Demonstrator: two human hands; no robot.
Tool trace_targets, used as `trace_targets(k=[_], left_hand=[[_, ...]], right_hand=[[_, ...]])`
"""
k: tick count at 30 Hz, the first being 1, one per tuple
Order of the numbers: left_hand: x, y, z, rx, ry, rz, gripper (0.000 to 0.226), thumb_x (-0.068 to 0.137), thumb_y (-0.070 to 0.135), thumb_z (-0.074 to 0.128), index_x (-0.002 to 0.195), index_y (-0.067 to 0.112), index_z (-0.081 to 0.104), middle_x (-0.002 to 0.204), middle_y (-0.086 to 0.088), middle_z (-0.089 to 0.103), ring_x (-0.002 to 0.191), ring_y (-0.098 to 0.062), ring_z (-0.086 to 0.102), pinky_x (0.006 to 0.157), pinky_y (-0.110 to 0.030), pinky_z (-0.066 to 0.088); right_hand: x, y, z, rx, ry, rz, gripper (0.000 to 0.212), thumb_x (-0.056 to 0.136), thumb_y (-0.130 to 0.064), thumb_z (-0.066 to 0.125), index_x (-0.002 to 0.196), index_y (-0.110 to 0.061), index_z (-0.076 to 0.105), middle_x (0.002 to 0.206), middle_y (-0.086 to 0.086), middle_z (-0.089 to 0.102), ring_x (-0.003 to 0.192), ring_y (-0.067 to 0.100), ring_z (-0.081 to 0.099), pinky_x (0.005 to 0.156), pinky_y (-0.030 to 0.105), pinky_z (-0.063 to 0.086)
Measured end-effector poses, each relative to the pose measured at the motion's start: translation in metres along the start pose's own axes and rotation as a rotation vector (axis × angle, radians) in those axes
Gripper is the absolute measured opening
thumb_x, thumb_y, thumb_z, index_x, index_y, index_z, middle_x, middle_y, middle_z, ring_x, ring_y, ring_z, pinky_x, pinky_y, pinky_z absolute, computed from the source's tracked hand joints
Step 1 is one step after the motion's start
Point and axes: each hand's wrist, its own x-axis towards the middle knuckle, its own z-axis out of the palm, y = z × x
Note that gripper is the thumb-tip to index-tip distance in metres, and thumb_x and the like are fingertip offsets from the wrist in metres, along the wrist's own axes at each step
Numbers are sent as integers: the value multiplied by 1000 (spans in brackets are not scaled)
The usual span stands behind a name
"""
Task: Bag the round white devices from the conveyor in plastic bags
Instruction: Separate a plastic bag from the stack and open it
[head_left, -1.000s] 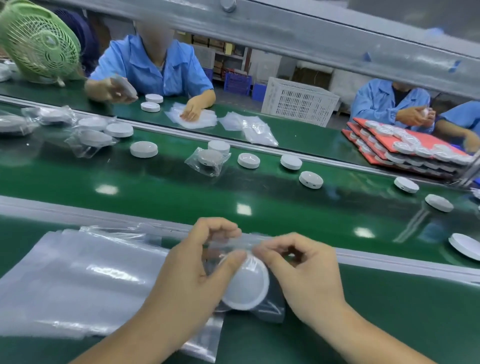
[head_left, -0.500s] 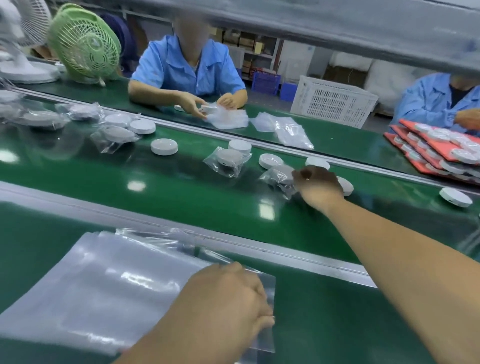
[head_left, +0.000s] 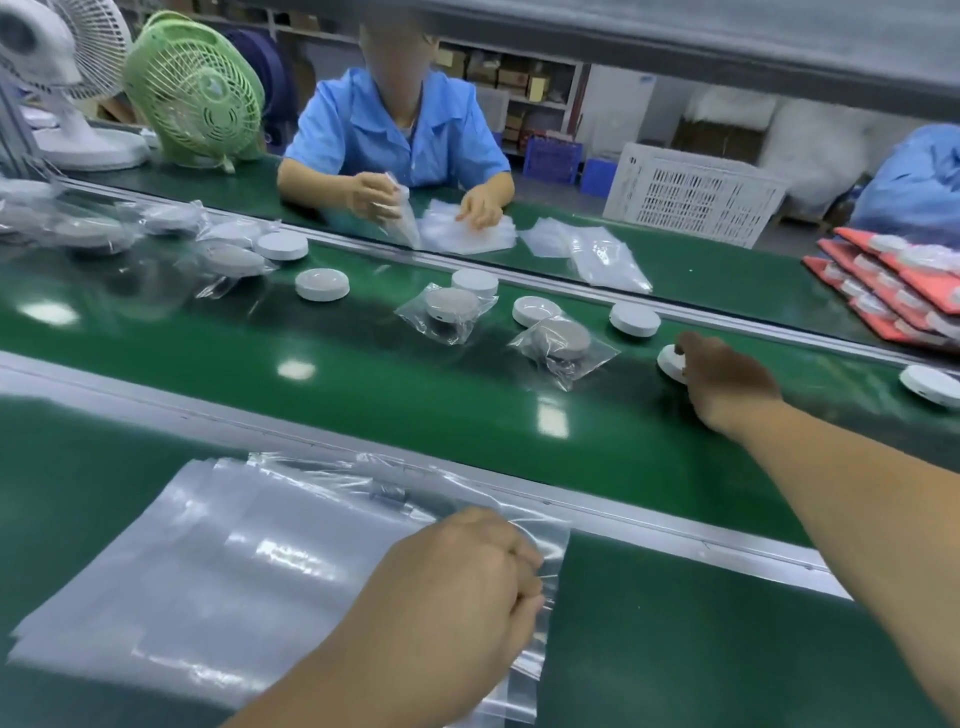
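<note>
Surface: a green conveyor belt (head_left: 363, 374) runs across, with a green bench on its near side.
Left hand (head_left: 457, 587): on the near bench, fingers curled, pinching the right edge of the top bag (head_left: 550, 540) on a stack of plastic bags (head_left: 208, 571).
Right hand (head_left: 727, 384): stretched out over the belt, fingers curled round a round white device (head_left: 670, 364) that tips up at its left.
Beside the right hand: a bagged device (head_left: 563, 340) lies just to its left, apart from it; a loose device (head_left: 635, 318) lies just beyond.
Beyond: a worker (head_left: 395, 130) in blue handles bags across the belt.
Writing: boxes (head_left: 519, 78) on the far shelf, marks too small to read.
Change: half a second ago the right hand touched the bagged device; the left hand pinches as before.
</note>
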Motion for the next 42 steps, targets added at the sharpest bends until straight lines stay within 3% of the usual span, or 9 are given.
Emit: trace_targets(k=[4, 9, 15, 18, 24, 31, 35, 39, 42], left_hand=[[1, 2, 0, -26, -1, -15, 29, 93, 43, 51, 104, 34, 75, 119, 27, 61, 120, 8, 40, 90, -17, 46], [1, 2, 0, -48, 32, -41, 26, 88, 40, 54, 96, 32, 77, 111, 24, 65, 111, 4, 45, 83, -25, 53], [1, -7, 5, -147, 66, -79, 22, 83, 44, 58, 84, 32, 76, 101, 32, 63, 110, 8, 46, 85, -16, 48], [2, -9, 5, -216, 97, -114, 16, 83, 41, 63, 81, 33, 77, 97, 34, 64, 113, 11, 47, 90, -12, 44], [4, -4, -2, -400, 218, -210, 12, 85, 25, 71, 80, 32, 80, 88, 29, 70, 88, 8, 66, 81, -9, 50], [3, 5, -7, -452, 323, -246, 15, 86, 23, 71, 80, 34, 80, 84, 31, 71, 86, 8, 66, 76, -3, 45], [0, 10, -12, -572, 253, -185, 11, 86, 36, 70, 92, 41, 78, 90, 27, 73, 89, -2, 70, 78, -20, 55], [-3, 25, -10, -658, 96, 19, 58, 78, 33, 82, 127, 52, 59, 120, 29, 66, 108, 3, 65, 84, -11, 51], [-2, 34, -5, -640, 321, 59, 40, 89, 21, 74, 122, 43, 64, 121, 26, 67, 114, 0, 63, 90, -14, 49]], right_hand=[[2, -6, 2, 107, -166, 115, 65, 98, -66, 46, 153, -36, 30, 153, 15, 41, 138, 40, 42, 107, 51, 42], [12, -16, 7, 109, -153, 283, 79, 89, -82, 41, 131, -17, 54, 127, 16, 63, 115, 38, 59, 103, 54, 44], [-19, -24, -28, 167, 69, 31, 66, 98, -66, 26, 77, -14, 60, 71, 11, 59, 61, 24, 54, 57, 31, 38], [-72, -27, -40, 274, 103, -289, 46, 99, -58, 38, 83, -23, 65, 73, 2, 64, 67, 24, 58, 55, 31, 42], [-196, -37, -54, 124, 682, -919, 31, 99, -37, 62, 107, -11, 78, 92, 2, 73, 92, 25, 68, 63, 37, 50], [-234, -42, -59, 119, 824, -946, 30, 92, -35, 71, 100, -8, 80, 94, 2, 75, 89, 24, 72, 64, 35, 51], [-236, -46, -63, 152, 819, -915, 29, 94, -36, 70, 101, -10, 81, 94, 0, 75, 89, 23, 71, 65, 34, 50], [-247, -66, -69, 689, 568, -645, 28, 100, -44, 61, 102, -25, 80, 90, -12, 73, 88, 14, 67, 71, 29, 50], [-262, -89, -77, 1443, 232, -355, 16, 85, -50, 76, 91, -36, 80, 99, -13, 75, 95, 13, 72, 77, 20, 54]])
